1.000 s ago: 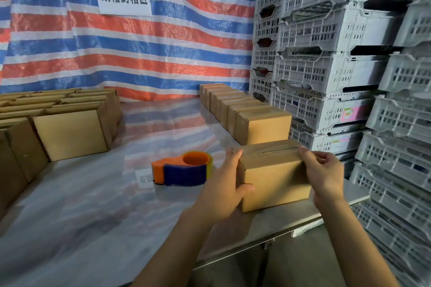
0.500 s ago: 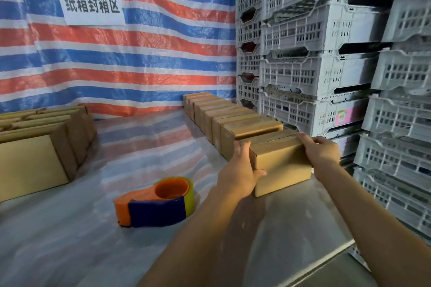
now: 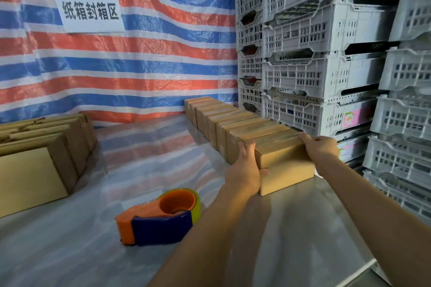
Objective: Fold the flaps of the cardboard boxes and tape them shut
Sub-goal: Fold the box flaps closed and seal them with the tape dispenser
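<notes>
A closed brown cardboard box (image 3: 288,170) stands on the table at the near end of a row of closed boxes (image 3: 233,121), touching the last one. My left hand (image 3: 245,170) grips its left end, thumb on the front face. My right hand (image 3: 320,148) holds its right top corner, fingers curled over the edge. An orange and blue tape dispenser (image 3: 161,219) lies on the table left of my left arm, held by neither hand.
The table (image 3: 303,228) is covered in clear plastic sheeting. A stack of unsealed boxes (image 3: 42,158) lies at the left. Grey plastic crates (image 3: 326,65) are stacked high along the right. A striped tarp with a white sign (image 3: 89,13) hangs behind.
Both hands have carried the box away from the table's front edge and set it against the end of the row. The view has followed forward.
</notes>
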